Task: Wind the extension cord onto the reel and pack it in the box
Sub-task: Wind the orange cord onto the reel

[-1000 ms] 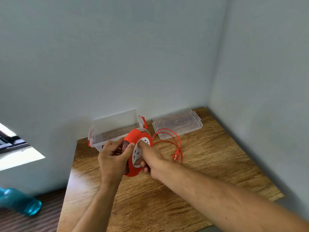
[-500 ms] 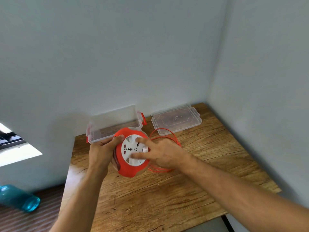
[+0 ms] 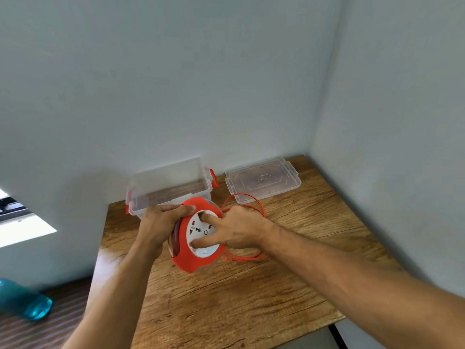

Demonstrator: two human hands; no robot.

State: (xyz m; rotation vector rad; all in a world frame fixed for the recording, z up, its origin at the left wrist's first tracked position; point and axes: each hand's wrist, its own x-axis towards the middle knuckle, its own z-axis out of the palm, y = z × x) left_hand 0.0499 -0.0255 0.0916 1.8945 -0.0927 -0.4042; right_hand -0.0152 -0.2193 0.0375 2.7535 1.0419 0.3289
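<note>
A round red reel (image 3: 191, 260) with a white socket face is held upright above the wooden table (image 3: 226, 298). My left hand (image 3: 158, 225) grips its left rim and top. My right hand (image 3: 234, 230) lies on the white face, with a forefinger and thumb pressed into its recesses. Loose loops of thin red cord (image 3: 251, 200) trail from the reel onto the table behind and under my right hand. Some dark red cord sits wound in the reel's groove. The clear box (image 3: 171, 182) with red latches stands open behind the reel.
The clear lid (image 3: 263, 180) lies flat at the back right, next to the box. Walls close the table at the back and right. A teal bottle (image 3: 25, 302) lies on the floor at the left.
My right hand has turned on the white face, its fingers now at the top and bottom recesses. The reel has tilted a little; the cord loops have shifted slightly.
</note>
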